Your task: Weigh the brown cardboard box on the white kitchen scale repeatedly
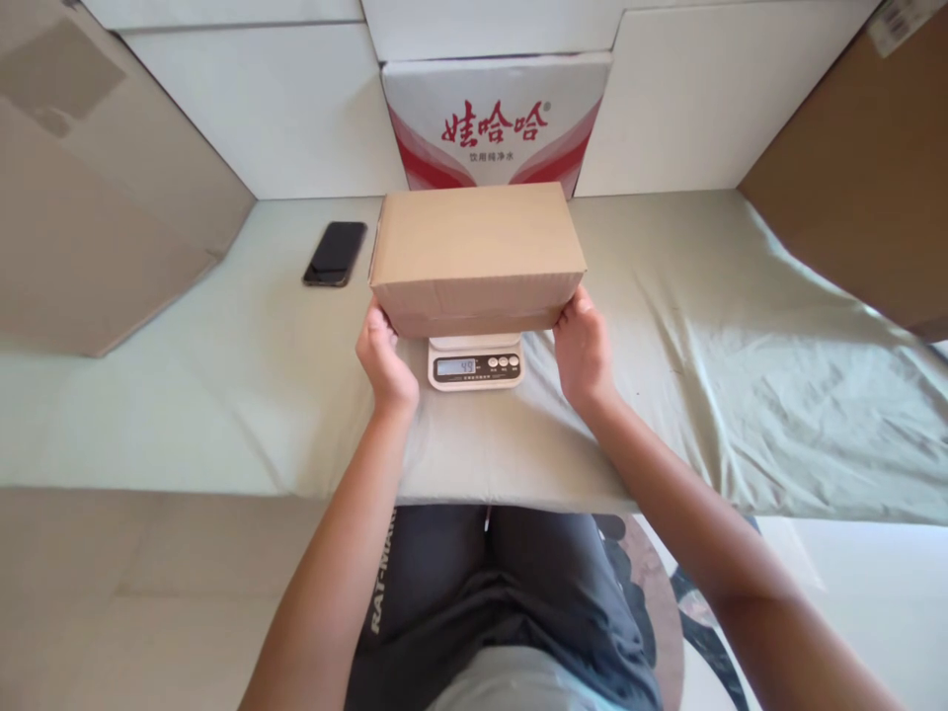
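A closed brown cardboard box (478,237) sits over a white digital kitchen scale (476,381), hiding most of its platform. The scale's display is lit and seems to read 49. My left hand (386,357) grips the box at its near left lower corner, and my right hand (585,346) grips the near right lower corner. Both hands have their fingers curled around the box's ends, with the fingertips hidden. Whether the box rests fully on the scale or is partly borne by my hands, I cannot tell.
A black phone (336,254) lies left of the box on the pale green cloth (244,395). Behind stands a white and red carton (496,114) against the wall. Large cardboard boxes flank the left (111,197) and right (866,168). The cloth's front edge is near my lap.
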Action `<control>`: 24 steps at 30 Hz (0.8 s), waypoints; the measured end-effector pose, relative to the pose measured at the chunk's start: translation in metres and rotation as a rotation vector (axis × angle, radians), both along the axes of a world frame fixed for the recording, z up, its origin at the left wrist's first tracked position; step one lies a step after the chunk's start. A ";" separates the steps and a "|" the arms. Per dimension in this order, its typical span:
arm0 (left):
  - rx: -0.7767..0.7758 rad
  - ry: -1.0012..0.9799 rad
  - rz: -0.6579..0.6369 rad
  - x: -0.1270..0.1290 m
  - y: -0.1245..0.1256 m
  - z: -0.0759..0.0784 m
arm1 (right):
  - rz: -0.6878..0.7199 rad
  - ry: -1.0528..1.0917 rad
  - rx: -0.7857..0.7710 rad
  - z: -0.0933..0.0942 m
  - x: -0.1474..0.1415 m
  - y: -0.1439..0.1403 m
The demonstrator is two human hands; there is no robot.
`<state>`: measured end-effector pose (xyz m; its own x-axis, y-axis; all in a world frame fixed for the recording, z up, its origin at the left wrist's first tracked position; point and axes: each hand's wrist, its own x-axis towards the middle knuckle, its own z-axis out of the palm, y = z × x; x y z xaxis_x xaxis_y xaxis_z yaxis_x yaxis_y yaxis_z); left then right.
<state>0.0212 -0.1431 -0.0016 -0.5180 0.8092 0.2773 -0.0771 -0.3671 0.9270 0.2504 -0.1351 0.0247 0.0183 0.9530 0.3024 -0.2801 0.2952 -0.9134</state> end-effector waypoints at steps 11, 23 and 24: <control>0.133 0.099 -0.165 -0.019 -0.007 0.063 | -0.061 -0.169 0.204 0.046 -0.007 0.012; -0.083 -0.070 -0.188 -0.034 0.145 0.016 | -0.124 -0.110 0.091 -0.002 -0.030 0.152; -0.084 -0.085 -0.201 -0.033 0.147 0.004 | -0.105 -0.108 0.044 -0.008 -0.028 0.155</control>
<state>-0.0120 0.0039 0.0029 -0.3630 0.9168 0.1664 -0.2202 -0.2579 0.9407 0.2222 0.0199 0.0165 0.0822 0.9334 0.3492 -0.1468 0.3579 -0.9221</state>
